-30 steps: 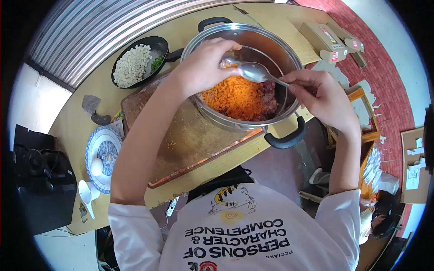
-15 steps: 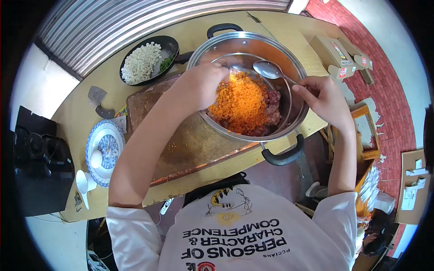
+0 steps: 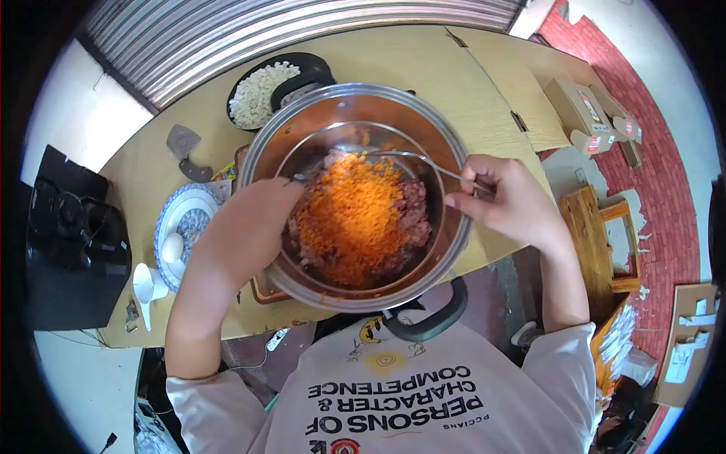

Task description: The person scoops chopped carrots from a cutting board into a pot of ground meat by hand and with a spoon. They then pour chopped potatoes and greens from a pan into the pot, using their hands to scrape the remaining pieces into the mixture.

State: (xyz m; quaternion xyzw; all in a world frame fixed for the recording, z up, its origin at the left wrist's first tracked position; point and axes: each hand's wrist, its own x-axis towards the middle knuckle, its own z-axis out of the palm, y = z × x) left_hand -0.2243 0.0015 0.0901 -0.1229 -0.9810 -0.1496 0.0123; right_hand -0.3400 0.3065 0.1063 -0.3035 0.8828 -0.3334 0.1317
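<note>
A large steel pot [image 3: 355, 306] with dark handles stands close to my body. In it, finely chopped orange carrot [image 3: 355, 212] lies heaped over reddish ground meat [image 3: 412, 219]. My right hand [image 3: 503, 197], at the pot's right rim, is closed around the handle of a metal spoon [image 3: 416, 157], whose bowl end reaches into the far side of the mixture. Over the left rim, my left hand [image 3: 265, 208] is curled with its fingertips inside. A small dark metallic bit shows at those fingers; what they grip is mostly hidden.
A black pan [image 3: 318, 68] with white cubes [image 3: 261, 94] sits behind the pot. To the left are a cleaver [image 3: 184, 144], a blue-patterned plate [image 3: 170, 208] with an egg [image 3: 172, 247], and a white spoon [image 3: 144, 287]. The cutting board [image 3: 268, 291] is mostly covered. Cardboard boxes [image 3: 578, 113] stand at right.
The pot has shifted left and nearer to me, now covering much of the board. My left hand has moved from inside the pot to its left rim. The spoon has turned and dipped toward the mixture.
</note>
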